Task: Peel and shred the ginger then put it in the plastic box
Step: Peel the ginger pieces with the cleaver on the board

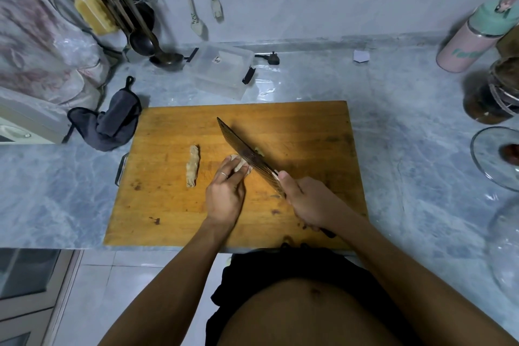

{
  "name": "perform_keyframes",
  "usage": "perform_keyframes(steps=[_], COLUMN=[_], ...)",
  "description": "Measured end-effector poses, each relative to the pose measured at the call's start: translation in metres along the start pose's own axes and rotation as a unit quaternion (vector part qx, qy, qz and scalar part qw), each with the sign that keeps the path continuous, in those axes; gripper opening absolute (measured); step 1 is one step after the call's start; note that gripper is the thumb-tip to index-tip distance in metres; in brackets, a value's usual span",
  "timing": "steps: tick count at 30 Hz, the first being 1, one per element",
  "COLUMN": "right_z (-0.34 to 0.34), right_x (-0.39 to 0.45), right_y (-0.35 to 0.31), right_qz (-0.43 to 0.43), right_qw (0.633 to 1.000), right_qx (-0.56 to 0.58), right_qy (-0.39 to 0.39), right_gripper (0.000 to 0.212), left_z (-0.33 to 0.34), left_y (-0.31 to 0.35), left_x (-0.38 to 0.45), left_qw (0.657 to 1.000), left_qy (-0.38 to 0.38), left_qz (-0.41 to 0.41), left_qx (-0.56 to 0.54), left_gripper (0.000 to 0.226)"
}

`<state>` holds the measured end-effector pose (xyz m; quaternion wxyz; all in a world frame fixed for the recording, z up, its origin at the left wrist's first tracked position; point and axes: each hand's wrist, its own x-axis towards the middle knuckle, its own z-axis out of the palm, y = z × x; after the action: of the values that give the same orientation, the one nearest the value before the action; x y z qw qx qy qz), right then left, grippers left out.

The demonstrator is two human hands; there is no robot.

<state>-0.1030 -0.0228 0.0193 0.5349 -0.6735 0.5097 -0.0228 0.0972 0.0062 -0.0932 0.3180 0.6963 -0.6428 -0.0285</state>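
On the wooden cutting board [295, 132], my left hand [226, 191] holds a piece of ginger [241, 166] down with curled fingers. My right hand [306, 202] grips the handle of a large dark cleaver [247, 156], whose blade rests against the ginger right beside my left fingertips. A small pale bit [260, 152] shows behind the blade. A second, long unpeeled ginger piece [193, 166] lies free on the board to the left. The clear plastic box [224, 70] with black clips stands open beyond the board's far edge.
A grey cloth [115, 121] lies by the board's left corner. Ladles and utensils [157, 48] hang and rest at the back left. A pink bottle [471, 42], a dark jar [488, 98] and a glass bowl [491, 157] stand on the right of the marble counter.
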Motion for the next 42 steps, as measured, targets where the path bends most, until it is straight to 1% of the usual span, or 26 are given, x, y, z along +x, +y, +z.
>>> perform_keyframes(steps=[4, 8, 11, 14, 18, 22, 27, 30, 35, 38, 42], right_z=[0.001, 0.000, 0.001, 0.007, 0.019, 0.019, 0.022, 0.015, 0.009, 0.004, 0.009], right_x=[0.001, 0.008, 0.017, 0.023, 0.035, 0.036, 0.034, 0.027, 0.014, 0.004, 0.002], right_y=[0.001, -0.004, -0.013, -0.019, -0.017, -0.014, -0.014, -0.010, 0.014, 0.019, 0.009], right_qz=[0.014, 0.036, 0.021, 0.010, 0.009, 0.000, 0.002, 0.015, 0.034, 0.039, 0.040], right_qw=[1.000, 0.999, 1.000, 1.000, 0.998, 0.998, 0.997, 0.998, 0.995, 0.993, 0.994], right_qx=[-0.002, -0.008, -0.010, -0.004, -0.049, -0.053, -0.061, -0.029, 0.012, 0.025, 0.065], right_qy=[-0.011, -0.015, 0.003, 0.009, 0.047, 0.042, 0.054, 0.054, 0.091, 0.111, 0.081], right_gripper=[0.074, 0.073, 0.069, 0.068, 0.069, 0.073, 0.070, 0.068, 0.070, 0.069, 0.070], left_z=[0.001, 0.003, 0.005, 0.006, 0.007, 0.004, -0.001, -0.004, -0.009, -0.013, -0.018], left_y=[-0.001, -0.002, -0.002, -0.003, -0.006, -0.007, -0.004, -0.005, -0.004, -0.002, 0.002], left_x=[0.000, 0.001, 0.002, 0.002, 0.002, 0.002, 0.003, 0.005, 0.005, 0.005, 0.006], left_qw=[1.000, 1.000, 1.000, 1.000, 0.999, 0.999, 0.997, 0.994, 0.986, 0.986, 0.989], left_qy=[-0.002, 0.001, 0.010, 0.019, 0.011, 0.000, -0.005, -0.027, -0.055, -0.064, -0.072], left_qz=[0.002, -0.002, -0.001, 0.000, -0.005, -0.014, -0.031, -0.047, -0.093, -0.093, -0.093], left_qx=[-0.001, -0.010, -0.025, -0.024, -0.034, -0.053, -0.072, -0.090, -0.125, -0.126, -0.093], left_gripper=[0.033, 0.036, 0.035, 0.030, 0.034, 0.035, 0.030, 0.031, 0.032, 0.032, 0.030])
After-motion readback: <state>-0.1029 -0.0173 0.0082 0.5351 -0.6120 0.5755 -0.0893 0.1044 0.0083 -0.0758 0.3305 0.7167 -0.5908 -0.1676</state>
